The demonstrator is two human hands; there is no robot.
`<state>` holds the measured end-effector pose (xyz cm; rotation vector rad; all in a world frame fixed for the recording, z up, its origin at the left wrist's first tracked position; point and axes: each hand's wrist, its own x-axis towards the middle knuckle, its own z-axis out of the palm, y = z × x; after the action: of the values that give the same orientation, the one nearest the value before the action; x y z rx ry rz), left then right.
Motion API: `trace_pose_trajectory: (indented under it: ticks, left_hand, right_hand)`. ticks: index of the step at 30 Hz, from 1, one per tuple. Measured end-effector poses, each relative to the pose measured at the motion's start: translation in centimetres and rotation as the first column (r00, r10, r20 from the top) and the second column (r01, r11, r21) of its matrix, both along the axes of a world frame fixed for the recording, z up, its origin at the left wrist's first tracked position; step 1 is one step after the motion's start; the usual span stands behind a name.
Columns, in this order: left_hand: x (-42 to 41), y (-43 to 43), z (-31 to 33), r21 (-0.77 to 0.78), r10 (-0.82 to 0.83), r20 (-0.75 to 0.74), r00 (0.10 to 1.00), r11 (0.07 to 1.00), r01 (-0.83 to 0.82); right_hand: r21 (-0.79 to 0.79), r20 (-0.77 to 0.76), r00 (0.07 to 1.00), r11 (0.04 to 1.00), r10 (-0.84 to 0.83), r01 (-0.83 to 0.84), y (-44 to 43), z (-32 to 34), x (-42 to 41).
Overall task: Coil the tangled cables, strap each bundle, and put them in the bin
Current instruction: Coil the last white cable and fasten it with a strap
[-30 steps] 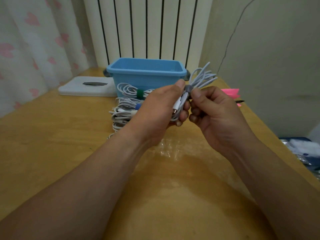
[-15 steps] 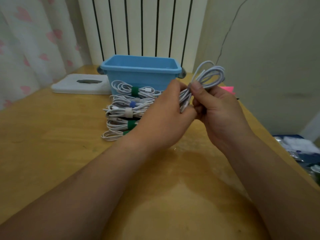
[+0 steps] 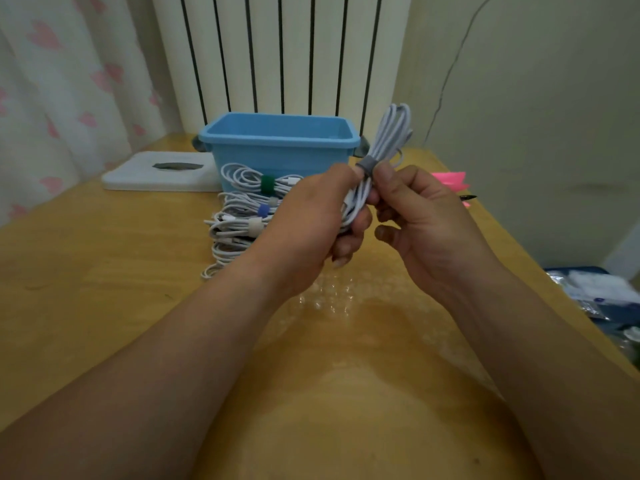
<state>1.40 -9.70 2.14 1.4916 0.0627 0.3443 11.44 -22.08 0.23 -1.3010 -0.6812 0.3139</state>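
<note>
**Worktop** [image 3: 104, 271], wooden. Fills the lower frame, with both forearms crossing it.

**Left hand** [image 3: 311, 223], centre frame. Its fingers [image 3: 346, 244] are curled round the lower half of the coiled white cable bundle [image 3: 389, 140], holding it off the surface.

**Right hand** [image 3: 426, 220], just to the right. Thumb and forefinger pinch the bundle at its grey strap [image 3: 367, 166], probably pressing the strap closed. The loops fan toward the upper right.

**Stack of strapped bundles** [image 3: 242, 220], on the worktop left of the hands, touching or just before the bin. Green, blue and pale straps.

**Blue bin** [image 3: 280, 147], open-topped, beyond the stack, its inside mostly hidden. Nothing hangs over the rim, so approach from above looks free.

**White flat box** [image 3: 156, 171], left of the bin.

**Pink item** [image 3: 450, 178], near the worktop's right edge.

**Radiator** [image 3: 277, 46], behind everything.
</note>
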Motion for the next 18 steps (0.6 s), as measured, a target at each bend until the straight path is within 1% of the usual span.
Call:
trace_pose_trajectory:
  ticks: [1, 3, 4, 5, 6, 7, 8, 9, 10, 11, 13, 16, 18]
  left_hand:
    - [0.0, 0.1, 0.1, -0.080, -0.067, -0.015, 0.998, 0.995, 0.066]
    - [0.1, 0.4, 0.1, -0.233, -0.214, -0.032, 0.976, 0.952, 0.201]
    - [0.1, 0.4, 0.1, -0.287, -0.269, -0.036, 0.963, 0.925, 0.247]
    - [0.1, 0.4, 0.1, -0.305, -0.290, -0.045, 0.956, 0.915, 0.264]
    - [0.1, 0.2, 0.0, -0.282, -0.268, -0.066, 0.961, 0.929, 0.240]
    - [0.1, 0.1, -0.1, -0.212, -0.204, -0.085, 0.975, 0.960, 0.182]
    - [0.2, -0.1, -0.2, -0.104, -0.112, -0.094, 0.989, 0.989, 0.102]
    - [0.3, -0.3, -0.4, 0.021, -0.014, -0.083, 0.996, 1.000, 0.016]
    - [0.4, -0.4, -0.5, 0.112, 0.063, -0.057, 0.996, 0.992, -0.056]
    - [0.6, -0.4, -0.7, 0.146, 0.099, -0.029, 0.995, 0.985, -0.094]
    - [0.7, -0.4, -0.9, 0.077, 0.088, 0.001, 0.996, 0.993, -0.088]
    - [0.7, -0.1, -1.0, -0.090, 0.006, -0.006, 1.000, 0.996, -0.007]
    - [0.6, 0.0, -1.0, -0.208, -0.044, -0.008, 0.999, 0.977, 0.042]
  right_hand:
    - [0.015, -0.019, 0.998, 0.998, 0.055, -0.055, 0.0, -0.1, 0.0]
    - [0.045, -0.072, 0.983, 0.985, 0.170, -0.167, 0.1, -0.2, 0.1]
    - [0.066, -0.094, 0.974, 0.977, 0.206, -0.201, 0.2, -0.2, -0.1]
    - [0.090, -0.108, 0.969, 0.973, 0.221, -0.212, 0.3, -0.1, -0.1]
    - [0.110, -0.115, 0.969, 0.973, 0.218, -0.205, 0.4, -0.1, -0.2]
    - [0.126, -0.117, 0.974, 0.976, 0.193, -0.178, 0.5, -0.2, -0.2]
    - [0.138, -0.118, 0.981, 0.981, 0.152, -0.136, 0.6, -0.2, -0.1]
    - [0.142, -0.118, 0.988, 0.986, 0.101, -0.084, 0.7, -0.4, 0.1]
    - [0.135, -0.116, 0.992, 0.990, 0.052, -0.036, 0.7, -0.5, 0.4]
    - [0.122, -0.108, 0.994, 0.993, 0.014, 0.000, 0.7, -0.6, 0.6]
    - [0.101, -0.093, 0.996, 0.995, 0.006, 0.004, 0.8, -0.9, 0.9]
    - [0.114, -0.092, 0.990, 0.989, 0.104, -0.093, 0.8, -0.9, 0.6]
    - [0.154, -0.113, 0.978, 0.976, 0.174, -0.156, 0.7, -0.5, 0.4]
